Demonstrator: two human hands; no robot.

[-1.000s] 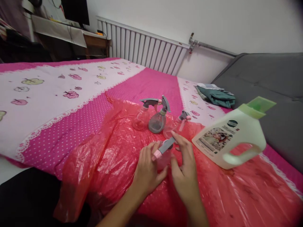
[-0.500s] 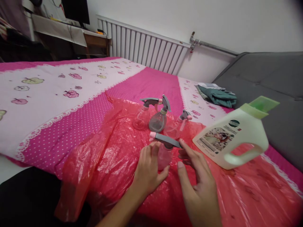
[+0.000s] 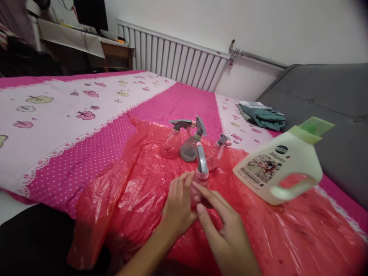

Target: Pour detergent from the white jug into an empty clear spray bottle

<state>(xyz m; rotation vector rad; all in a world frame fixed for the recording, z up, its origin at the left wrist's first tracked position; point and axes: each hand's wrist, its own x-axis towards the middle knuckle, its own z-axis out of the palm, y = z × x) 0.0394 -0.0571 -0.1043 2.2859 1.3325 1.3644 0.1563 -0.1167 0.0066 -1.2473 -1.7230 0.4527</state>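
Note:
A clear pink spray bottle [image 3: 202,177] with a grey and pink trigger head stands in front of me, its lower part mostly hidden by my fingers. My left hand [image 3: 179,205] is wrapped round its left side. From the right, the curled fingers of my right hand [image 3: 222,220] close against the bottle's body. Just behind stand three more spray bottles: a clear one [image 3: 170,145] at left, a grey-tinted one [image 3: 189,148] in the middle and another clear one [image 3: 213,155] at right. All rest on a red plastic sheet [image 3: 140,184].
To the right a large cream detergent jug [image 3: 276,165] with a green cap stands on the red sheet. Folded green cloth [image 3: 263,115] lies by the grey headboard [image 3: 322,92]. A radiator [image 3: 172,53] and a desk with a monitor [image 3: 91,15] are beyond the bed.
The held bottle's trigger head has turned, from lying crosswise to pointing away from me. My right hand has moved left, from beside the head down onto the bottle's body.

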